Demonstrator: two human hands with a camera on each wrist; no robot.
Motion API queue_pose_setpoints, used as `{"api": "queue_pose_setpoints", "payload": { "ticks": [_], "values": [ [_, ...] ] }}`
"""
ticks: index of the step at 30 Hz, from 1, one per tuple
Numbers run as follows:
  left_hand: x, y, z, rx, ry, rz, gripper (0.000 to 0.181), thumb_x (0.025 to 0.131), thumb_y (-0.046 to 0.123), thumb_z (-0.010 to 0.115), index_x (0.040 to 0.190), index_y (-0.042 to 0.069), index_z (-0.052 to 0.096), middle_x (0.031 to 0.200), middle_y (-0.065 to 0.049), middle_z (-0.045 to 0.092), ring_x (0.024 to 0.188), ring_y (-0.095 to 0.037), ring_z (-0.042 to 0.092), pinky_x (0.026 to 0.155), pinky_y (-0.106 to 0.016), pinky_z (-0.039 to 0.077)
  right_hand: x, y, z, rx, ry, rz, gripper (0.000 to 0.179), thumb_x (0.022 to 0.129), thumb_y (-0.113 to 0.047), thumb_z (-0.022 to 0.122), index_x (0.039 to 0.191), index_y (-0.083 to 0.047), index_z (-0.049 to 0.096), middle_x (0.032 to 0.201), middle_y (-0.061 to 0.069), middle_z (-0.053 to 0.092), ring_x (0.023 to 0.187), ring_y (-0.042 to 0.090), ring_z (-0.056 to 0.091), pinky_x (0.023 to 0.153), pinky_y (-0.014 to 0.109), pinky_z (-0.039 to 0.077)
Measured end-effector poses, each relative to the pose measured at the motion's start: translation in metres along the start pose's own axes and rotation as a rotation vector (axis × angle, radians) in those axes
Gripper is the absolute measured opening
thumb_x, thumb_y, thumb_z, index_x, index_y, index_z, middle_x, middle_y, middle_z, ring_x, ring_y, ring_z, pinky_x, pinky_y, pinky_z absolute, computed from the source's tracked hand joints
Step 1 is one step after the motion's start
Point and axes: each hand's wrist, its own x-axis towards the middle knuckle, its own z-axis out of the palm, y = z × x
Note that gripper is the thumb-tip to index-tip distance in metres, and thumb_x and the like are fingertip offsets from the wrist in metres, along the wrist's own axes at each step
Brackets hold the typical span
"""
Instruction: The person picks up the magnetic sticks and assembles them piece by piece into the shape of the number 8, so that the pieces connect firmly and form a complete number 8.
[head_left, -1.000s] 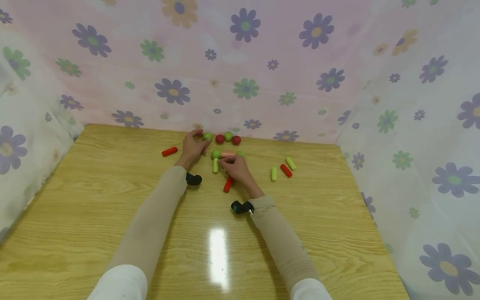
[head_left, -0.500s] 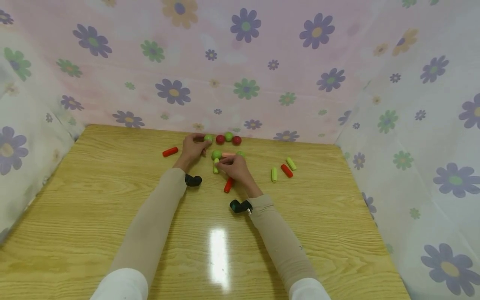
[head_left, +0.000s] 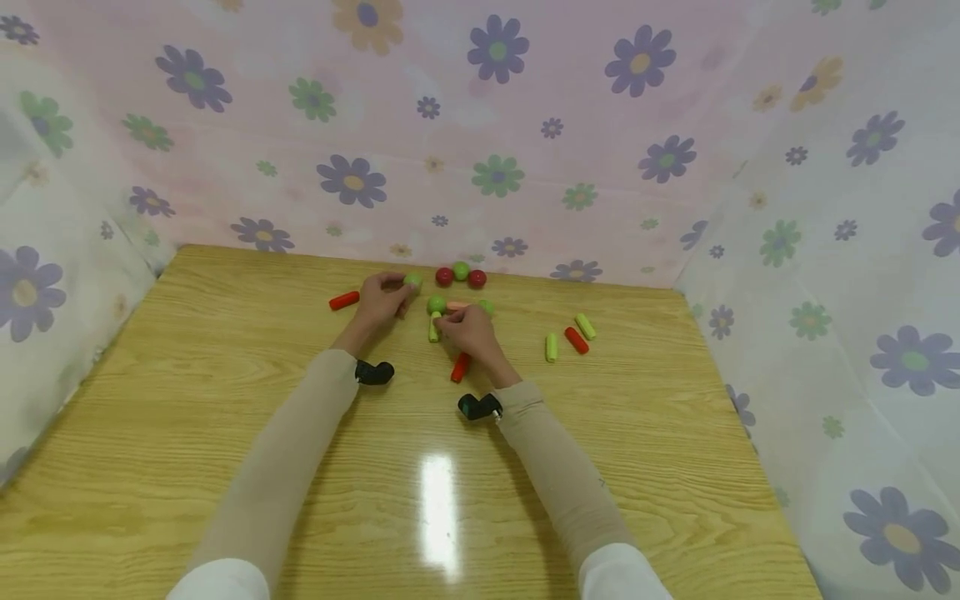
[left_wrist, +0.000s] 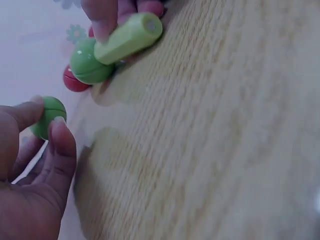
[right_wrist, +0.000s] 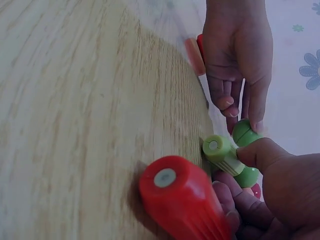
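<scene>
My left hand (head_left: 380,302) pinches a green ball (left_wrist: 50,117) between thumb and fingers, left of the other balls. My right hand (head_left: 474,335) pinches a light green rod (left_wrist: 131,37) with a grey disc in its end. This rod's far end touches a second green ball (left_wrist: 90,62), from which a pale orange rod (head_left: 458,307) runs right to another green ball (head_left: 486,307). Under the right hand a red rod (right_wrist: 182,200) lies on the table, its far end hidden by the hand in the head view.
Two red balls (head_left: 477,279) with a green ball (head_left: 461,270) between them sit by the back cloth. Another red rod (head_left: 345,301) lies left of the left hand. To the right lie a red rod (head_left: 577,340) and two light green rods (head_left: 552,347) on the wooden table (head_left: 360,467).
My left hand has drawn its green ball slightly left and nearer, away from the red ball. My right fingers have moved from beside the light green rod onto it.
</scene>
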Motion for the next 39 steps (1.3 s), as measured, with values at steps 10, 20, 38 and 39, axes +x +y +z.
{"api": "queue_pose_setpoints", "payload": {
  "ticks": [10,20,38,39],
  "values": [
    [-0.031,0.01,-0.011,0.086,-0.075,-0.035,0.047,0.101,0.02,0.065,0.138,-0.007,0.054,0.125,-0.022,0.058,0.07,-0.012,0.062,0.062,-0.021,0.052,0.0,-0.004,-0.001,-0.037,-0.003,0.044,0.037,0.095,-0.024,0.072,0.068,0.001,0.074,0.09,0.011,0.076,0.049,0.007,0.04,0.048,0.021,0.031],
    [-0.061,0.006,-0.008,0.06,-0.157,-0.076,0.047,0.099,0.019,0.068,0.137,-0.005,0.056,0.123,-0.021,0.062,0.07,-0.013,0.059,0.062,-0.022,0.05,-0.003,-0.003,-0.001,-0.05,0.009,0.03,0.029,0.091,-0.032,0.078,0.089,-0.004,0.083,0.092,0.011,0.078,0.061,0.01,0.054,0.053,0.022,0.036],
    [-0.084,0.005,0.006,0.135,-0.237,-0.009,0.039,0.094,0.014,0.075,0.126,-0.006,0.066,0.122,-0.024,0.068,0.094,-0.023,0.07,0.066,-0.025,0.053,-0.003,-0.013,-0.008,0.075,-0.088,0.121,0.036,0.095,-0.026,0.069,0.076,0.005,0.074,0.052,-0.007,0.047,0.047,0.007,0.028,0.049,0.022,0.026],
    [-0.084,0.004,0.006,0.136,-0.234,-0.009,0.039,0.093,0.013,0.075,0.126,-0.006,0.066,0.122,-0.024,0.068,0.093,-0.023,0.07,0.066,-0.025,0.053,-0.002,-0.013,-0.008,0.08,-0.091,0.128,0.036,0.095,-0.026,0.069,0.077,0.005,0.075,0.05,-0.006,0.046,0.047,0.007,0.028,0.049,0.022,0.026]
  ]
}}
